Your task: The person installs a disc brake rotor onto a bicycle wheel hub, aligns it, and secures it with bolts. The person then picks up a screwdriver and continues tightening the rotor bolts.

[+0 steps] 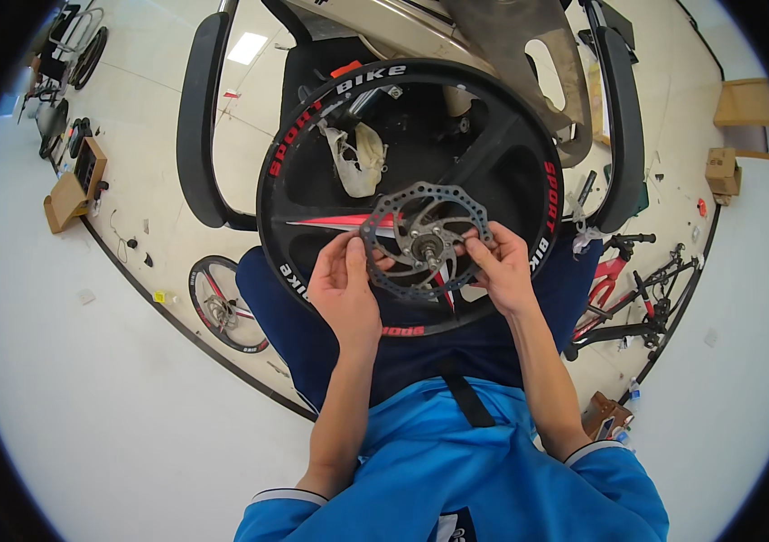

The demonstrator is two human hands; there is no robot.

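Note:
A black bicycle wheel (278, 185) with broad spokes and red and white markings lies flat over my lap. Over its middle is a silver disc brake rotor (443, 193) with a ring of holes, and a threaded axle (429, 252) sticks up through its centre. My left hand (346, 287) pinches the rotor's left edge between thumb and fingers. On the opposite edge, my right hand (503, 271) grips it with the thumb on top. Whether the rotor sits flush on the hub cannot be made out. Through a wheel opening shows a crumpled whitish bag (357, 161).
Black chair armrests (202, 135) flank the wheel, and a large grey-beige frame (529, 54) stands close beyond it. Another wheel (222, 307) lies on the floor at left, a red bicycle frame (610, 282) at right. Cardboard boxes (721, 170) stand near the right wall.

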